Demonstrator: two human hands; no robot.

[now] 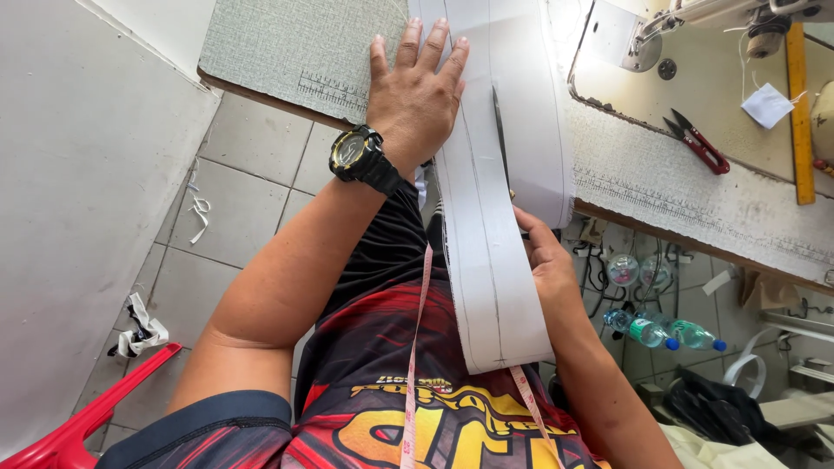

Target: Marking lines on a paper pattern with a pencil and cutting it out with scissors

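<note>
Cutting is under way: left hand, fingers spread, flattens the white strip on the tabletop; right hand grips scissors mid-strip. Next, snip farther along the pencilled line.

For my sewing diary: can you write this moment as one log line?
left hand flat on white cloth | right hand cutting it with scissors | table

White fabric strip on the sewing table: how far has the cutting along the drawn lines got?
Done: pencil lines run the length of the white fabric strip. In hand: the left hand presses the strip flat on the table; the right hand is at its edge by a dark blade lying along the strip, partly hidden. Left: how far any cut runs cannot be told; the hanging end looks whole.
</note>
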